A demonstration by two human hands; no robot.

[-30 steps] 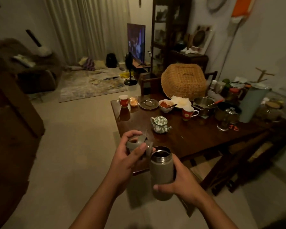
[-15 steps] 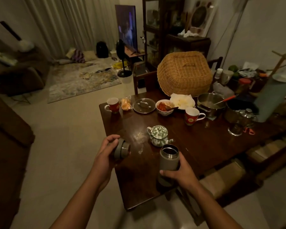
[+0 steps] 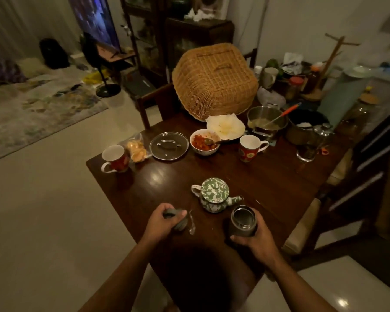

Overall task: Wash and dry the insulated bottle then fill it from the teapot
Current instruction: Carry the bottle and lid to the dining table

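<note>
R hand point(image 3: 258, 238) grips open bottle point(image 3: 243, 224) (upright), L hand point(image 3: 161, 221) holds lid point(image 3: 177, 219).

The insulated bottle point(image 3: 240, 228) in my right hand point(image 3: 256, 240) has a matt grey body and a bright, smooth metal rim. The cap point(image 3: 180, 225) in my left hand point(image 3: 159, 222) looks the same matt grey. The teapot point(image 3: 215, 197) looks like glossy mottled enamel on the polished dark wooden table point(image 3: 268, 183), and farther back the food cover point(image 3: 214, 79) is rough woven wicker, the pot lid point(image 3: 169, 145) clear glass with a metal rim, the pot point(image 3: 257, 112) shiny steel.
</note>
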